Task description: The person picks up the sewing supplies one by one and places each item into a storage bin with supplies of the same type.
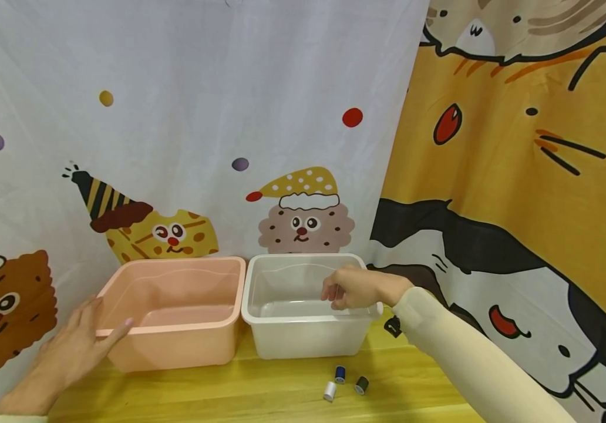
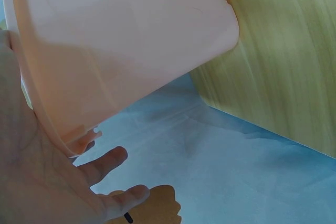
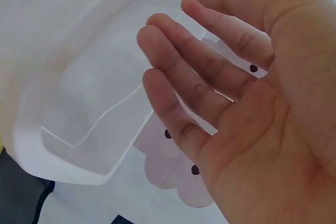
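Note:
A pink plastic bin (image 1: 176, 346) stands on the left and a white plastic bin (image 1: 308, 341) beside it on the right. My left hand (image 1: 73, 346) touches the left front corner of the pink bin, its thumb across the rim. In the left wrist view, fingers (image 2: 105, 165) stretch out past the bin's wall. Over the right part of the white bin hangs my right hand (image 1: 358, 286). The right wrist view shows its fingers (image 3: 173, 45) loosely bent and apart, with nothing between them. Blue (image 1: 340, 374), white (image 1: 329, 391) and black (image 1: 362, 385) thread spools are in front of the white bin.
Both bins stand on a yellow wood-grain table (image 1: 261, 399). A white printed cloth (image 1: 187, 117) hangs behind them, and an orange cloth with cartoon animals (image 1: 493, 153) covers the right side. My right sleeve (image 1: 472, 358) reaches in from the lower right.

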Tool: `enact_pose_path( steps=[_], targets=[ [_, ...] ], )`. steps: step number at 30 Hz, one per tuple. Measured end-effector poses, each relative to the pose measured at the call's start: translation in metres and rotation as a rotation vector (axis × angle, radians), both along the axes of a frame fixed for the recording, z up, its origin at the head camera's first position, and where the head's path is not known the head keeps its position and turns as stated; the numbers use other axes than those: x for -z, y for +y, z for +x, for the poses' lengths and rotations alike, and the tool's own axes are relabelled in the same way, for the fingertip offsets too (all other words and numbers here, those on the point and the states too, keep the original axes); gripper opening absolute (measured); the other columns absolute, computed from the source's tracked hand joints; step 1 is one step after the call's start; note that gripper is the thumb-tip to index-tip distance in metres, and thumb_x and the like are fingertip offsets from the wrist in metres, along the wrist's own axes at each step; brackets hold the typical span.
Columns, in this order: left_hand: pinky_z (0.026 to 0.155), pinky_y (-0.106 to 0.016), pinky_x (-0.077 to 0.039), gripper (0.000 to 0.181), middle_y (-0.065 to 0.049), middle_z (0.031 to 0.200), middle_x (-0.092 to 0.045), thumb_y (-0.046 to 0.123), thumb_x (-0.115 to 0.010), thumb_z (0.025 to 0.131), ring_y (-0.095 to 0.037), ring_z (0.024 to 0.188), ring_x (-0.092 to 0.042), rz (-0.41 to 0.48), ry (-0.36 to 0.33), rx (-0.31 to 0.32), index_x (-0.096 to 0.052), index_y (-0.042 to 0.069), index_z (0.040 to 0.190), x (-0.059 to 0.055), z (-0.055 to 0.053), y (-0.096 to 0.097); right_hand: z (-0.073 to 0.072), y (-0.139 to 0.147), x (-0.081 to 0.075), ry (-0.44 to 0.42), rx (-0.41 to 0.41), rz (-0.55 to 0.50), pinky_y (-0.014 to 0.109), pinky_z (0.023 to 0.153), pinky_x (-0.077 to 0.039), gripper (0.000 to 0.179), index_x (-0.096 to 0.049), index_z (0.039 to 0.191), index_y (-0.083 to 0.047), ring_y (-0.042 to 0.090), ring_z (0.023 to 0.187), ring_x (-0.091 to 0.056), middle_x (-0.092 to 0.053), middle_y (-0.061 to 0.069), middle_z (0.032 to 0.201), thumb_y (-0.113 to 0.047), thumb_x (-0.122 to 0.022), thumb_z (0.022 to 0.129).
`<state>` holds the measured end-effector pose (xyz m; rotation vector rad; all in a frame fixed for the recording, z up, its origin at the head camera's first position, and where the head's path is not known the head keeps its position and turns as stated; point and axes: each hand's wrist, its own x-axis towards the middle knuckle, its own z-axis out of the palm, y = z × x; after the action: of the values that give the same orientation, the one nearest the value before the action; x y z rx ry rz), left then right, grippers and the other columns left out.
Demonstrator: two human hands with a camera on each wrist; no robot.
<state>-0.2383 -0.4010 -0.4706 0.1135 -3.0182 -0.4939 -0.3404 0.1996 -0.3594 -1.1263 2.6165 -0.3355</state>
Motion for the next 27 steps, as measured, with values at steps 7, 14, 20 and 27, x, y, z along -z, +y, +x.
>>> enact_pose_path(
  steps=[7,14,20,27],
  targets=[
    [0.099,-0.101,-0.041,0.124,-0.057,0.171,-0.017,0.08,-0.044,0.115,-0.086,0.14,-0.041,-0.002,0.0,0.0,-0.006,-0.022,0.175,-0.002,0.0,0.0,0.009,0.002,0.004,0.062,-0.076,-0.068,0.029,0.099,-0.068,0.021,-0.086,0.126,-0.011,0.008,0.107,-0.08,-0.088,0.001,0.12,-0.005,-0.082,0.106],
    [0.099,-0.101,-0.042,0.121,-0.057,0.17,-0.019,0.078,-0.045,0.115,-0.085,0.14,-0.042,0.001,0.011,0.005,-0.009,-0.022,0.175,-0.001,0.0,-0.001,0.019,0.001,0.01,0.12,-0.135,-0.12,0.031,0.097,-0.07,0.02,-0.087,0.125,-0.01,0.006,0.104,-0.081,-0.088,0.002,0.122,-0.006,-0.084,0.106],
    [0.1,-0.101,-0.042,0.122,-0.056,0.171,-0.018,0.078,-0.045,0.115,-0.084,0.14,-0.041,0.007,0.022,0.006,-0.008,-0.021,0.175,-0.003,-0.002,-0.001,0.025,0.001,0.015,0.165,-0.134,-0.122,0.028,0.098,-0.069,0.018,-0.087,0.125,-0.013,0.01,0.107,-0.081,-0.088,-0.002,0.122,-0.009,-0.083,0.108],
    [0.098,-0.1,-0.044,0.122,-0.057,0.17,-0.018,0.079,-0.044,0.115,-0.084,0.14,-0.043,0.001,0.006,0.007,-0.008,-0.022,0.175,-0.001,0.0,0.0,0.036,0.004,0.024,0.204,-0.148,-0.167,0.032,0.098,-0.068,0.017,-0.086,0.125,-0.012,0.017,0.109,-0.08,-0.086,-0.001,0.12,-0.01,-0.081,0.109]
  ],
)
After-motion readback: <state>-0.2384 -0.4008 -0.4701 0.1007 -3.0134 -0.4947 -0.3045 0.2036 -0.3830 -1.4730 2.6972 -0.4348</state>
